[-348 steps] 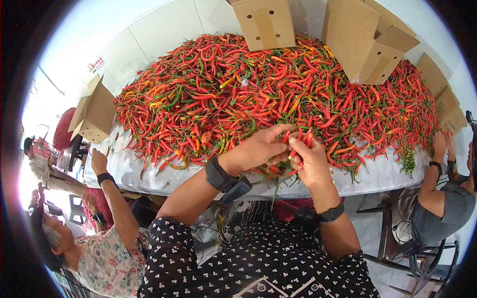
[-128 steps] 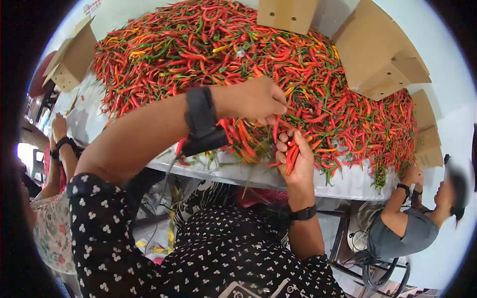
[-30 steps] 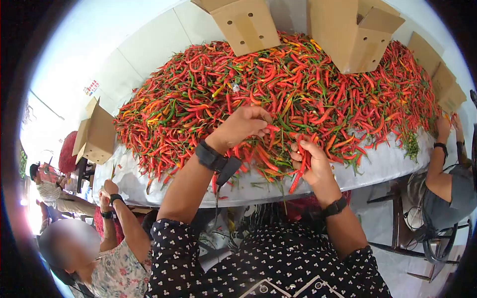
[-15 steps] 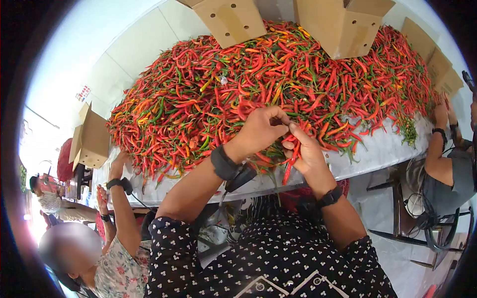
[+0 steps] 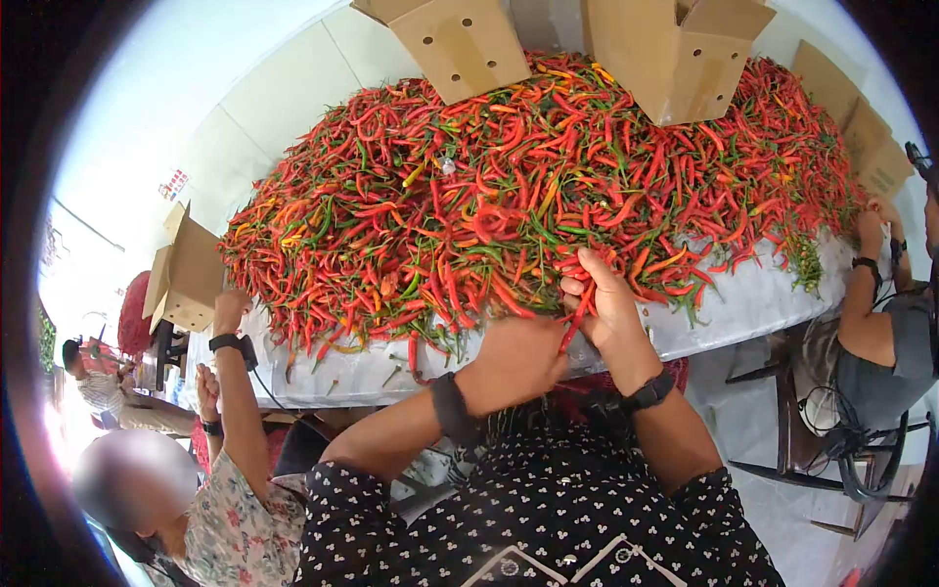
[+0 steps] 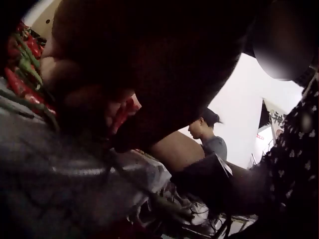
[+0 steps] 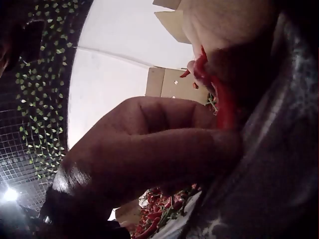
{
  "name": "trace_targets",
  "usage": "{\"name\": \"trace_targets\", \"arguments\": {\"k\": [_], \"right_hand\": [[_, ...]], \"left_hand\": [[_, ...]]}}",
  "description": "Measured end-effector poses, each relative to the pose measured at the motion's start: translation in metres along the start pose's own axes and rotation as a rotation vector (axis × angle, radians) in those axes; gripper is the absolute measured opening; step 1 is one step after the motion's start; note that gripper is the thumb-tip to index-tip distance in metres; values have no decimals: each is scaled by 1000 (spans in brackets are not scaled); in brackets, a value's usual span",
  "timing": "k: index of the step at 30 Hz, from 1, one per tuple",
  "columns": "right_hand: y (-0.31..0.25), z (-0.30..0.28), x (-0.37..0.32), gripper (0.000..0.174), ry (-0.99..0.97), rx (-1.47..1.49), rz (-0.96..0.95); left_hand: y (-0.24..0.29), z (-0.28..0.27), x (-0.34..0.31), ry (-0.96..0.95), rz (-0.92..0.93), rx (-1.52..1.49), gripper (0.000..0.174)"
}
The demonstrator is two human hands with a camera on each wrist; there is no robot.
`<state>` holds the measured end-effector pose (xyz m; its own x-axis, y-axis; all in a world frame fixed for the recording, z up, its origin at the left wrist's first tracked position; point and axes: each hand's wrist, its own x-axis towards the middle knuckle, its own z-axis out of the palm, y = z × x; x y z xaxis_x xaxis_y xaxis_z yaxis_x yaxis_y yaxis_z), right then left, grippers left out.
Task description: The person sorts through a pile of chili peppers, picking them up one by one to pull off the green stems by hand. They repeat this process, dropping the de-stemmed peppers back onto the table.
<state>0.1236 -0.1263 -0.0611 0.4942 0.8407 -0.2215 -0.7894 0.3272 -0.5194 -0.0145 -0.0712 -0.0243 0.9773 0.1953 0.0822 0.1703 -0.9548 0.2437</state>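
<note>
Low at the table's front edge, my left hand [image 5: 518,360] is turned back-up, its thumb and finger pinching the lower end of a long red chili pepper [image 7: 227,112] in the right wrist view. My right hand [image 5: 613,305] faces palm up just beside it, thumb raised, fingers curled round a few red chili peppers [image 5: 579,311]. Behind both hands spreads a large heap of red, orange and green chili peppers [image 5: 391,220]. The left wrist view is dark; the left hand hides most of the right hand there.
The table [image 5: 362,383] has a pale plastic cover with loose stems [image 5: 393,375] on it. Cardboard boxes [image 5: 460,49] [image 5: 675,68] stand in the heap, another box [image 5: 186,274] at the left end. People sit at the left [image 5: 235,470] and right [image 5: 871,362].
My left hand has come down from over the heap to the table's front edge, below the right hand's fingers. The right hand has stayed nearly in place, still holding chili peppers.
</note>
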Motion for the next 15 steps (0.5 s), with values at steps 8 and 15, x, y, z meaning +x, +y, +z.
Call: {"name": "trace_targets", "arguments": {"k": [8,15], "right_hand": [[-1,-7,0,10,-83,30,32],[6,3,6,10,-39,-18,0]], "left_hand": [[-25,-46,-10,203,-215,-387,15],[-25,-37,40,463,125,-479,15]]}}
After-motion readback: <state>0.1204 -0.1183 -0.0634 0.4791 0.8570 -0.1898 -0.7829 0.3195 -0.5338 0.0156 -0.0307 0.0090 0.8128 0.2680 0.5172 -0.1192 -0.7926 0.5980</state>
